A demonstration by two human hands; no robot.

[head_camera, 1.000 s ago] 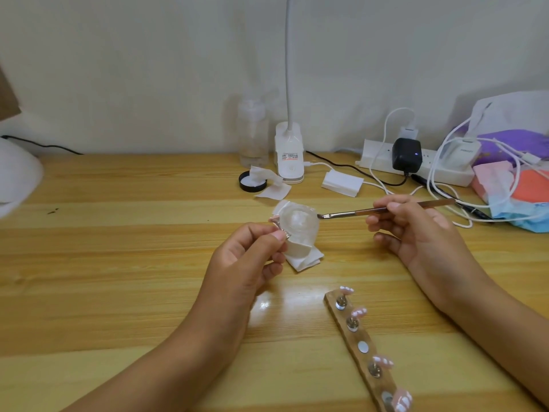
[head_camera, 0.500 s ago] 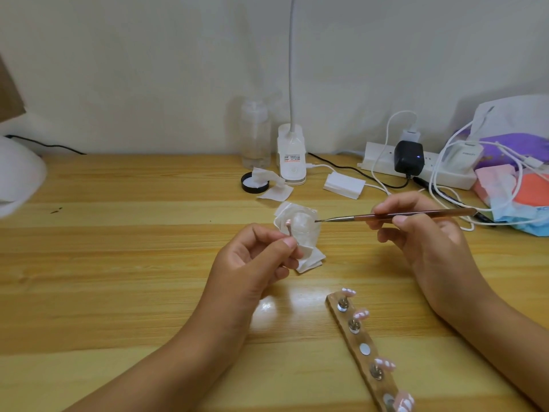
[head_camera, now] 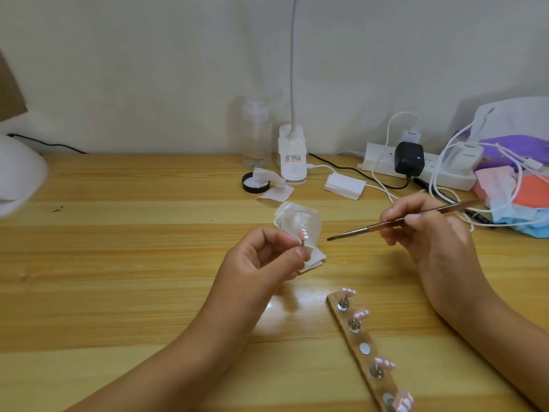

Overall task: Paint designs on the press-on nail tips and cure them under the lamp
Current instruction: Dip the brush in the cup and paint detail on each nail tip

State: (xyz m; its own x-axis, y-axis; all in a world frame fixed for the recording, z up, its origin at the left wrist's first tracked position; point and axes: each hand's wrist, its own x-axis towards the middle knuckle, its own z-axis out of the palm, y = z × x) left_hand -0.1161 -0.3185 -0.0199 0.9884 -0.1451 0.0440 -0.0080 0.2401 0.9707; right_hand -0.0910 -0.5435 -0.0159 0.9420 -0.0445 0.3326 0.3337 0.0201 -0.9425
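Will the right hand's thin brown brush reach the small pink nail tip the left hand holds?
Probably yes: the small pink nail tip stands exposed above the left hand, with nothing between it and the right hand's thin brown brush.

Home desk, hobby nail-work corner. Pale striped wooden tabletop (head_camera: 118, 263) against plain off-white wall (head_camera: 148, 69). Centre back: white clip-on gooseneck lamp (head_camera: 292, 162). Right back: white power strip (head_camera: 377, 163) with black charger (head_camera: 409, 157) plugged in. Far right: crumpled blue face mask (head_camera: 505, 212) among bags. Lower right: wooden strip holding painted nail tips (head_camera: 356, 337).
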